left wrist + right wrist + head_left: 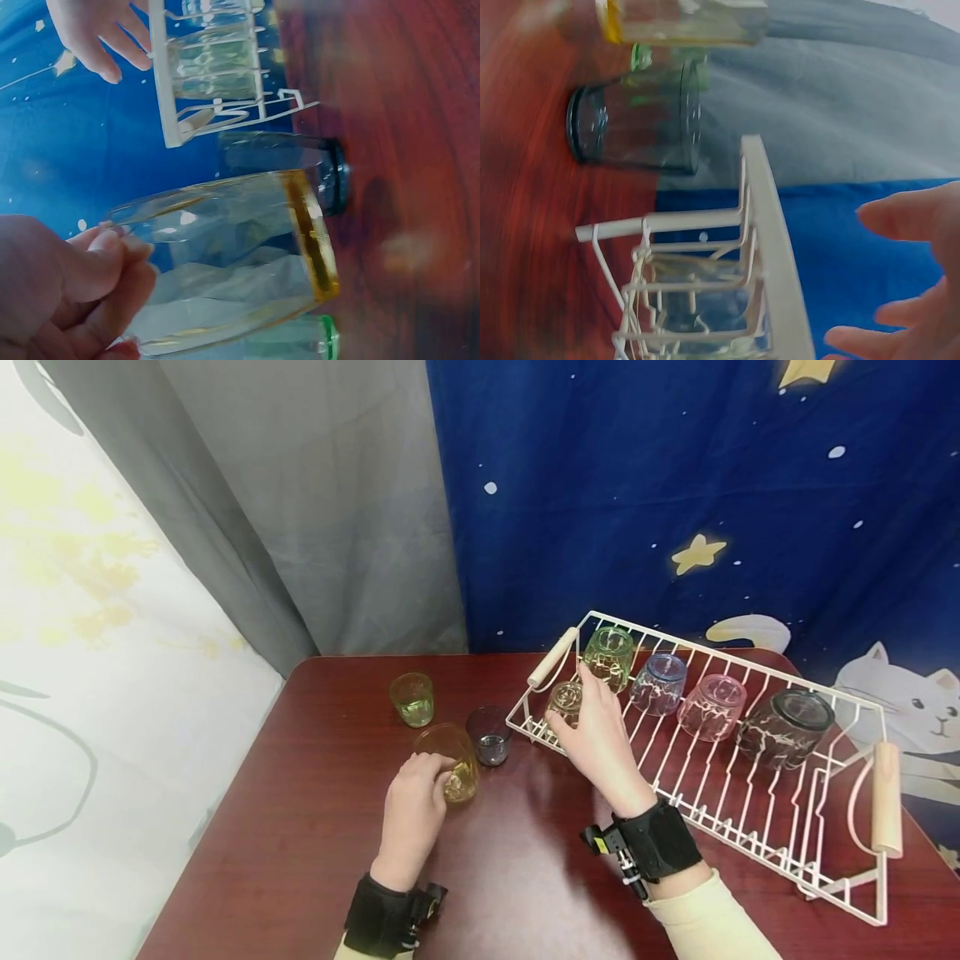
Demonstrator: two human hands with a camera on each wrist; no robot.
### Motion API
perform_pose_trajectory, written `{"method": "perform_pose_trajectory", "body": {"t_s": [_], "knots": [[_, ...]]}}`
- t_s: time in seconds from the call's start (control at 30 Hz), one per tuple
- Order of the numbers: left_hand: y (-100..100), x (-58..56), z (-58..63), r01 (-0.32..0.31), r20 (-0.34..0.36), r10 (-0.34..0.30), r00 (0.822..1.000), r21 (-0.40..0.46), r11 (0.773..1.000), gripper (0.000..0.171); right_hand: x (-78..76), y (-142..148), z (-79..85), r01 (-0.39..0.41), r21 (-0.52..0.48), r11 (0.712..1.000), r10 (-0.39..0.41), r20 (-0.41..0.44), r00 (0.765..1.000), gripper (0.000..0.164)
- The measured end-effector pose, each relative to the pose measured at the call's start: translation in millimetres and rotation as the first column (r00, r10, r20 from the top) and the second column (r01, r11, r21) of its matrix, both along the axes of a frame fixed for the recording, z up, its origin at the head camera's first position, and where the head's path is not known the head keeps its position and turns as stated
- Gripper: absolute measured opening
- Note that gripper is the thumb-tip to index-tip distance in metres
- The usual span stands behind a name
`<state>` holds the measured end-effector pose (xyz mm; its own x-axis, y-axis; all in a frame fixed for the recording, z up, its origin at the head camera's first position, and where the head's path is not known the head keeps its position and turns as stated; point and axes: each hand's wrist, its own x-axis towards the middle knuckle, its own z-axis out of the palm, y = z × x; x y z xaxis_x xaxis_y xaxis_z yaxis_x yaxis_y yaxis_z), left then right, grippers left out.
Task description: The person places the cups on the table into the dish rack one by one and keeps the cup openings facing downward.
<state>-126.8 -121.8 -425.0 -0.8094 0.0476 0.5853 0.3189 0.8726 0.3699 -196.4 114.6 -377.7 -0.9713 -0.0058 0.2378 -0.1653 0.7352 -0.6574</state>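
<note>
Amber glass [461,785], one: at the bench [300,793], just beside a dark glass [491,742] and near a green glass [413,703]; left hand [414,793] pinches its rim. Right hand [602,747]: fingers spread, above the left end of a white wire rack [738,659]. Within it: five inverted glasses [712,708].
</note>
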Motion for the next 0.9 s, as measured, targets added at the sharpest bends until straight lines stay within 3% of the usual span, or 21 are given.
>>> {"method": "perform_pose_trajectory", "body": {"t_s": [0.13,0.27,0.37,0.47,0.57,0.67,0.77,0.9], "knots": [[-4,0.3,7.6,-0.019,-0.046,0.022,0.999,0.077,0.997,0.012,12.4,-6,4.2,-0.027,-0.145,0.989,0.018,-0.064,0.998,0.084],[-6,0.5,15.3,-0.009,-0.076,0.024,0.997,0.199,0.98,0.015,25.2,-12,8.5,-0.085,-0.255,0.963,0.057,-0.114,0.992,0.081],[-5,1.2,20.9,-0.005,-0.099,0.033,0.995,0.273,0.962,0.015,32.5,-17,10.1,-0.153,-0.332,0.931,0.116,-0.127,0.985,0.078],[-2,2.3,26.6,-0.001,-0.129,0.045,0.991,0.323,0.946,0.014,38.8,-20,11.2,-0.239,-0.411,0.88,0.198,-0.141,0.97,0.075],[2,4.1,31.0,0.013,-0.163,0.05,0.985,0.363,0.932,0.013,45.6,-23,11.0,-0.323,-0.425,0.846,0.279,-0.163,0.946,0.074],[8,6.7,33.8,0.046,-0.179,0.032,0.983,0.414,0.909,0.01,53.0,-25,9.7,-0.38,-0.391,0.838,0.337,-0.178,0.925,0.075],[14,9.5,36.2,0.105,-0.146,-0.034,0.989,0.516,0.85,0.011,58.0,-27,8.1,-0.402,-0.375,0.835,0.361,-0.177,0.916,0.078],[22,13.8,37.3,0.157,-0.082,-0.138,0.987,0.674,0.722,0.017,60.2,-29,4.0,-0.41,-0.4,0.82,0.378,-0.16,0.912,0.081]]}}
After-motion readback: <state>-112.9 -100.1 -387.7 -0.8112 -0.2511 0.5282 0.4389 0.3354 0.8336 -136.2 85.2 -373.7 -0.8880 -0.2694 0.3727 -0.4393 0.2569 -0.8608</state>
